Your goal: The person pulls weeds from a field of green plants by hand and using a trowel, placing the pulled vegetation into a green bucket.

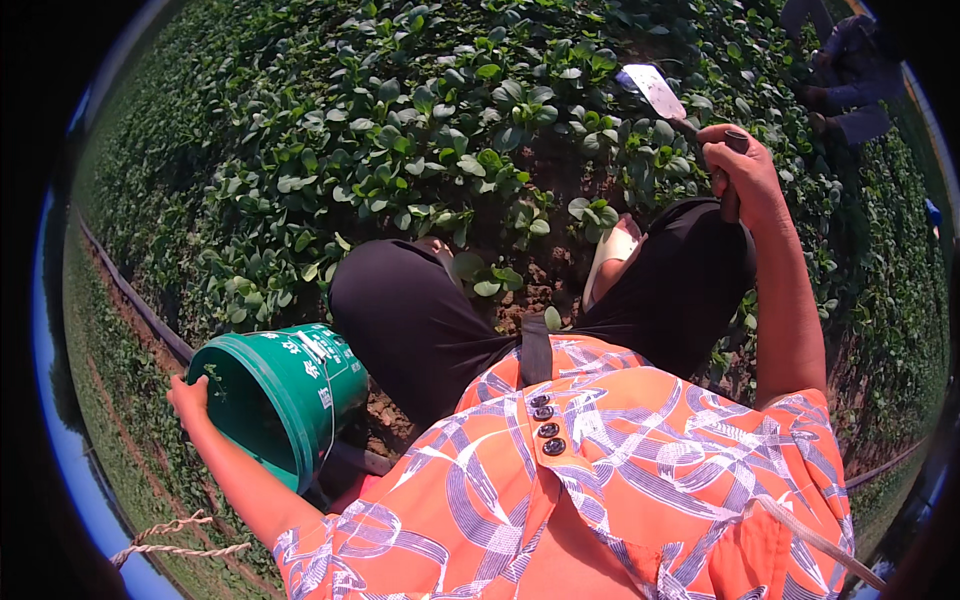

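Note:
My right hand is wrapped around the dark handle of a small hand trowel. Its bright metal blade points up and left over the leafy plants, above my right knee. At lower left, my left hand is at the mouth of a green plastic bucket, which leans with its opening toward the left. A thin green sprig shows beside the left thumb, against the dark inside of the bucket. Whether the fingers pinch the sprig or grip the rim is unclear.
Dense low leafy greens cover the ground ahead, with brown soil showing between my feet. Another person crouches at upper right. A dark hose or pipe runs along the left edge. Twisted cord ends hang at lower left.

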Available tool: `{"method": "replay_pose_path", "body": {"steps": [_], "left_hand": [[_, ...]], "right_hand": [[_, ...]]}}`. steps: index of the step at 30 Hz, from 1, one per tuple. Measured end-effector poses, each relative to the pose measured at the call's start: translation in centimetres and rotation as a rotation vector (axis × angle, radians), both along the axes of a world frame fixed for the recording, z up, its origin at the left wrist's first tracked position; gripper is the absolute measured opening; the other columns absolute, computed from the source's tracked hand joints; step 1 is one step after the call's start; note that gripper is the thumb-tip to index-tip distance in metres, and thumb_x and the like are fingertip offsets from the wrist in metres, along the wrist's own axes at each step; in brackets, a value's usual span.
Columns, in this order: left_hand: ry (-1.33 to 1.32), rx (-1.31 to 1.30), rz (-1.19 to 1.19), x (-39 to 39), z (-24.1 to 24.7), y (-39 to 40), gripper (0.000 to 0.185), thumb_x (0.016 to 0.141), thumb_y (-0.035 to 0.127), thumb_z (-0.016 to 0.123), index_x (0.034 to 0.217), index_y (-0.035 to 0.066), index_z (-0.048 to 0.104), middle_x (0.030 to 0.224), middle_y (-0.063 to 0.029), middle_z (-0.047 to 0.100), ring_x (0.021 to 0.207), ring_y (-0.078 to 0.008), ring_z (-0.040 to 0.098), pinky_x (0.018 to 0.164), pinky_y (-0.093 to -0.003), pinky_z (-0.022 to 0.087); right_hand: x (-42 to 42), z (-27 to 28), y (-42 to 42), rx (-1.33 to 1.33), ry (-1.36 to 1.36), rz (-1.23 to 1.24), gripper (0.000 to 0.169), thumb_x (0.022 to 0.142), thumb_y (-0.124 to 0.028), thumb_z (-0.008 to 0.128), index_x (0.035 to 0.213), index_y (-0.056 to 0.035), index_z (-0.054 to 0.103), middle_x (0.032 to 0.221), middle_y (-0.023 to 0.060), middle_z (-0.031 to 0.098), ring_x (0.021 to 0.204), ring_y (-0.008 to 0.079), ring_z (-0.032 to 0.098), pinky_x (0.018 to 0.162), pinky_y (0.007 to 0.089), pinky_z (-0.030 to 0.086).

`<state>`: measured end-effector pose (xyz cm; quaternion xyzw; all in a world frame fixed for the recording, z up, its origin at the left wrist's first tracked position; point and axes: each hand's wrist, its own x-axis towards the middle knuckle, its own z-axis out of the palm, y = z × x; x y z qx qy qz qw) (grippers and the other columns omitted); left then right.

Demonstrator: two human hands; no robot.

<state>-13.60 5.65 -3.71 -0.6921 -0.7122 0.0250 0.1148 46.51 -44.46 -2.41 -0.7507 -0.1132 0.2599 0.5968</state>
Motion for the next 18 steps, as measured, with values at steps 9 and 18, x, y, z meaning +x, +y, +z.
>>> {"method": "replay_pose_path", "body": {"steps": [9, 18], "left_hand": [[-0.586, -0.374, -0.599, 15.1, 1.5, -4.6, 0.036, 0.076, 0.013, 0.058, 0.109, 0.001, 0.049, 0.109, -0.0134, 0.052, 0.094, -0.0191, 0.052, 0.080, -0.0285, 0.042], [-0.648, -0.415, -0.707, 22.8, 4.4, -10.4, 0.033, 0.074, 0.011, 0.059, 0.105, 0.002, 0.051, 0.108, -0.0110, 0.048, 0.094, -0.0207, 0.054, 0.077, -0.0288, 0.044]], "right_hand": [[1.7, -4.1, -3.8, 0.562, 0.325, -0.305, 0.015, 0.072, -0.008, 0.058, 0.086, -0.0043, 0.055, 0.064, 0.0004, 0.047, 0.051, 0.0081, 0.044, 0.046, 0.0241, 0.039], [0.6, -3.9, -4.4, 0.548, 0.161, -0.250, 0.017, 0.070, -0.011, 0.061, 0.085, -0.0041, 0.057, 0.065, -0.0004, 0.048, 0.055, 0.0091, 0.046, 0.047, 0.0250, 0.041]]}}
